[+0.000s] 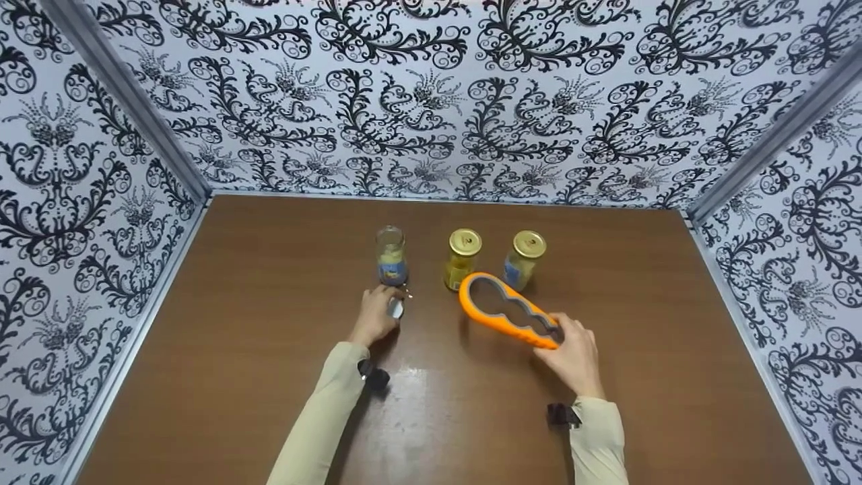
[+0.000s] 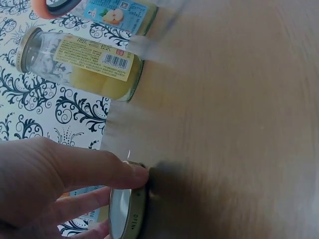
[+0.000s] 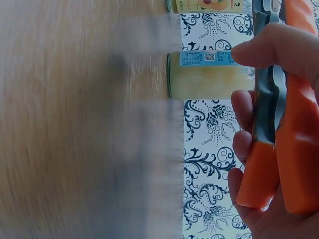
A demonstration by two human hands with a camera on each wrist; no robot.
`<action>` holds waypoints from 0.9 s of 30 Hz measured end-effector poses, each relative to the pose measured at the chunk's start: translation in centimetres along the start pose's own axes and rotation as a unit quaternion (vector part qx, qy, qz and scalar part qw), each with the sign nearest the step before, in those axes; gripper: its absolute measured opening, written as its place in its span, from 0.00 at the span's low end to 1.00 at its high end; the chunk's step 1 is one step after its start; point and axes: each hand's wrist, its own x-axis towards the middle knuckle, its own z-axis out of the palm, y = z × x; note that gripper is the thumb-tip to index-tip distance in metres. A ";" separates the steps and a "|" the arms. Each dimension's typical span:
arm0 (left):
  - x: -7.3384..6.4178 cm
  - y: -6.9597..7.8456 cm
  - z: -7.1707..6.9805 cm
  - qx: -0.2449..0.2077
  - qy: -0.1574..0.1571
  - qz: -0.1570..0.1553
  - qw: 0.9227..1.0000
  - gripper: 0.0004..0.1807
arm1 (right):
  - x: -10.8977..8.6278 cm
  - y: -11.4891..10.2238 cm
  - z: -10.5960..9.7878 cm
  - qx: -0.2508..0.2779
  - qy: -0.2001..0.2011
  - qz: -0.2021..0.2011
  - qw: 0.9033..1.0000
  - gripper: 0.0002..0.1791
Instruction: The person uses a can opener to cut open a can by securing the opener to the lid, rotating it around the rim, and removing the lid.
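My left hand (image 1: 378, 315) pinches a jar lid (image 2: 130, 204) between thumb and fingers, down at the tabletop. The lid stands tilted on edge, its pale inside partly showing and its rim gold. Just behind that hand is a lidless glass jar (image 1: 391, 259) with a blue label. My right hand (image 1: 572, 353) grips one end of an orange and grey multi-ring jar opener (image 1: 502, 311), held above the table. Its large loop reaches toward two jars with gold lids: a yellow-labelled jar (image 1: 462, 259) and a blue-labelled jar (image 1: 523, 259).
The brown table (image 1: 269, 289) carries the three jars in a row toward its back. Patterned panels (image 1: 431, 101) close off the back and both sides. A dark wrist strap (image 1: 374, 376) sits on each sleeve.
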 end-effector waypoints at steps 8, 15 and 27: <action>-0.4 0.7 -0.5 0.014 -0.031 -0.030 0.999 0.32 | -0.3 0.2 0.1 -0.001 -0.009 0.015 1.000 0.27; -0.5 1.6 -0.8 0.018 -0.040 -0.062 0.997 0.33 | -0.4 0.6 -0.3 -0.001 -0.025 0.045 0.999 0.27; 0.4 3.4 0.5 0.004 -0.013 0.001 1.000 0.38 | 0.2 1.1 -0.8 -0.017 -0.029 0.030 0.999 0.29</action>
